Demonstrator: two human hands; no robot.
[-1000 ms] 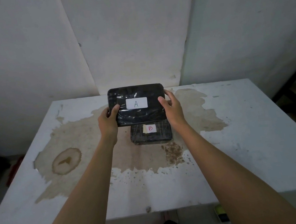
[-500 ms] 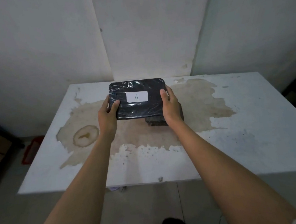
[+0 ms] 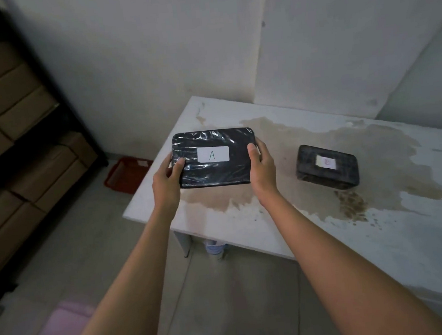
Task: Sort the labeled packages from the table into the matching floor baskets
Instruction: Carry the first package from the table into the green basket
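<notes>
I hold a black plastic-wrapped package with a white label "A" (image 3: 215, 165) in the air above the left end of the stained white table (image 3: 328, 227). My left hand (image 3: 168, 181) grips its left edge and my right hand (image 3: 261, 167) grips its right edge. A second black package with a small white label (image 3: 327, 165) lies flat on the table to the right, apart from my hands. A red basket (image 3: 127, 173) sits on the floor left of the table, by the wall.
A black shelf rack with stacked cardboard boxes (image 3: 21, 148) fills the left side. A pale pink thing (image 3: 67, 325) lies on the tiled floor at lower left. White walls stand behind the table. A shoe (image 3: 215, 249) shows under the table edge.
The view has swung left and stepped back. The "A" package has moved left with both hands, off the other package, which now shows in full on the table. The red basket has come into view.
</notes>
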